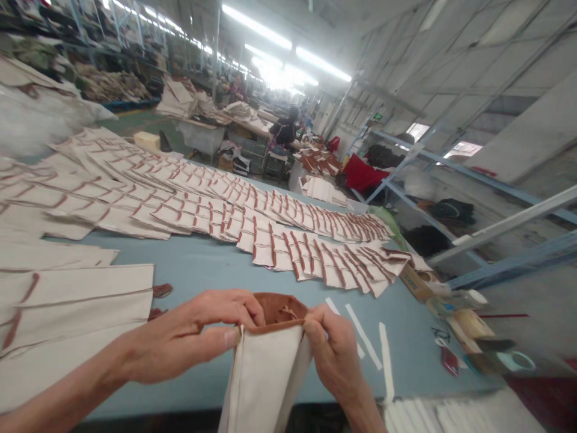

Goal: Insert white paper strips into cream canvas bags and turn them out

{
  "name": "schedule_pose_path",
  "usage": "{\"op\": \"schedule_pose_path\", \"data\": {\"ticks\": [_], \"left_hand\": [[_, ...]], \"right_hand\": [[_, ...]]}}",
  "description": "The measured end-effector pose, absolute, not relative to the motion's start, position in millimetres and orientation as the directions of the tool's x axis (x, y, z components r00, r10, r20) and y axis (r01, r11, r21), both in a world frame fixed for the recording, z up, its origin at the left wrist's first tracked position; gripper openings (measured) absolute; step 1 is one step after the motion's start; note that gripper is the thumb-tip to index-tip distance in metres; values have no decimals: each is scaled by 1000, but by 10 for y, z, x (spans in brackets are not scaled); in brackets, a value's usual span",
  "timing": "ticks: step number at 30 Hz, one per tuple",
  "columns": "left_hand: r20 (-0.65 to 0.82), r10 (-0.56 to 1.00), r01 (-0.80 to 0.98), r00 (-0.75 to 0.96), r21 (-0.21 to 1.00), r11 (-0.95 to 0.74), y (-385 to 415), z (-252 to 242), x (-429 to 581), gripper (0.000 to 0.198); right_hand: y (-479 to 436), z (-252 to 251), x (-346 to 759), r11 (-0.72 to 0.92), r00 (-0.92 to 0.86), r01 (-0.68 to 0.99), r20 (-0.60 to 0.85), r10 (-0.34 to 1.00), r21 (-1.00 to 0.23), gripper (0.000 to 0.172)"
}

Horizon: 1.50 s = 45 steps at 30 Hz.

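Observation:
A cream fabric bag (265,373) with a brown-trimmed mouth hangs upright in front of me at the table's near edge. My left hand (193,337) pinches the left side of its rim, thumb outside and fingers inside the opening. At the right corner of the rim, my right hand (331,349) grips the edge between thumb and fingers. The brown lining (274,308) shows inside the mouth, and some loose brown strips lie within it. The bag's lower end drops out of the frame.
Overlapping rows of cream pieces with brown bands (216,213) cover the blue table (202,264). More cream pieces (81,294) lie at left. White strips (364,337), a cardboard box (415,282) and a red phone (449,361) are at right. A person (283,129) sits farther back.

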<state>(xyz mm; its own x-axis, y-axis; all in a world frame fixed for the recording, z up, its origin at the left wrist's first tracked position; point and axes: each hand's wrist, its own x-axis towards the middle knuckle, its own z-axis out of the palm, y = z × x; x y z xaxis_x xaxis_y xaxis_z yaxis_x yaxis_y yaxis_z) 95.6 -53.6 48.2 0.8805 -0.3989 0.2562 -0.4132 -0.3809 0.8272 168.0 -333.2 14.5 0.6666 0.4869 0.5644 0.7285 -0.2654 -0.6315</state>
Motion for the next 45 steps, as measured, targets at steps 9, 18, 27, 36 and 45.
{"op": "schedule_pose_path", "data": {"ticks": [9, 18, 27, 36, 45], "left_hand": [[193, -463, -383, 865, 850, -361, -518, 338, 861, 8], [49, -421, -276, 906, 822, -498, -522, 365, 826, 27], [4, -430, -245, 903, 826, -508, -500, 506, 746, 22], [-15, -461, -265, 887, 801, -536, -307, 517, 578, 43], [-92, -358, -157, 929, 779, -608, -256, 694, 338, 39]], "right_hand": [[-3112, -346, 1666, -355, 687, 719, 532, 495, -597, 53], [-3053, -523, 1678, -349, 689, 711, 505, 520, -610, 52], [-2909, -145, 1350, -210, 737, 633, 496, 459, -745, 55], [-2526, 58, 861, -31, 791, 129, 83, 606, -991, 47], [-2310, -110, 825, 192, 624, -300, -40, 781, -934, 77]]}}
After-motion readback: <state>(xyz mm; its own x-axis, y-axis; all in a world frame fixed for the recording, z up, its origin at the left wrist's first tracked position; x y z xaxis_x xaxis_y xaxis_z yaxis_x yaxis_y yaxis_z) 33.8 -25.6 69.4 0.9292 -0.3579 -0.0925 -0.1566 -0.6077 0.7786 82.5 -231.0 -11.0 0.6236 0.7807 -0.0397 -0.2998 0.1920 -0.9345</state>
